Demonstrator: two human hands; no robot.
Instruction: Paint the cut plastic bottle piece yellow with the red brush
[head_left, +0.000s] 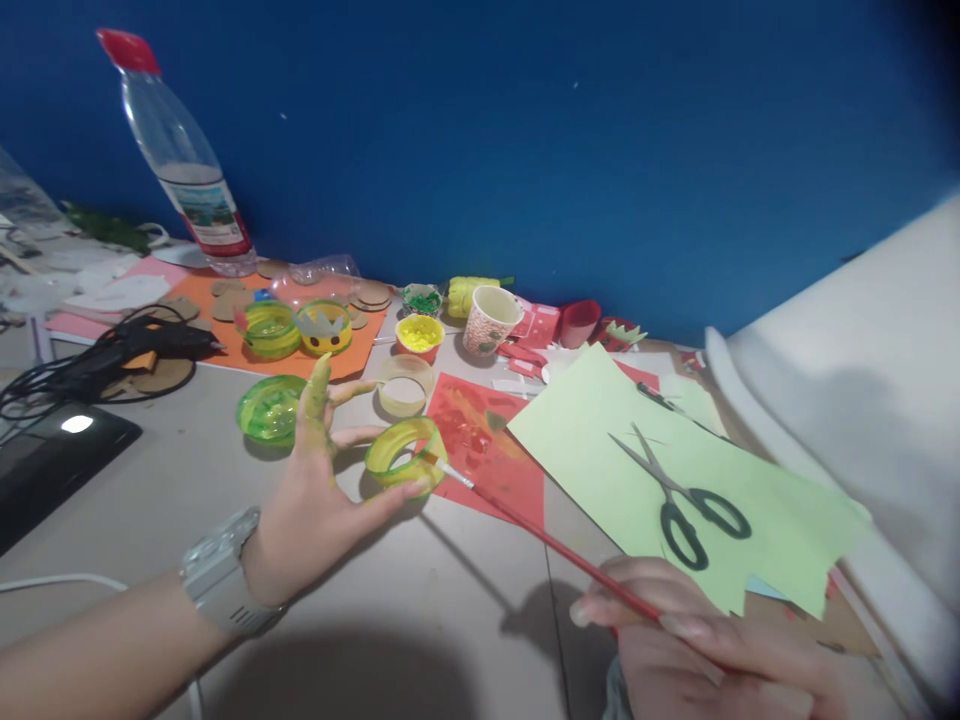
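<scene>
My left hand [319,485] has its fingers spread and streaked with yellow-green paint. Its thumb and a fingertip hold a clear plastic ring [405,452] painted yellow-green, just above the table. My right hand [675,625], at the bottom right, grips a thin red-handled paintbrush [540,535]. The brush tip touches the ring's right side. A silver watch [221,575] sits on my left wrist.
Black scissors [679,495] lie on light green paper [600,440]. Beside it lies red paper [487,450]. Behind are a yellow paint cup [420,335], a patterned paper cup [489,320], painted plastic rings [270,408], a glue gun [150,340], a tilted bottle [180,160] and a blue wall.
</scene>
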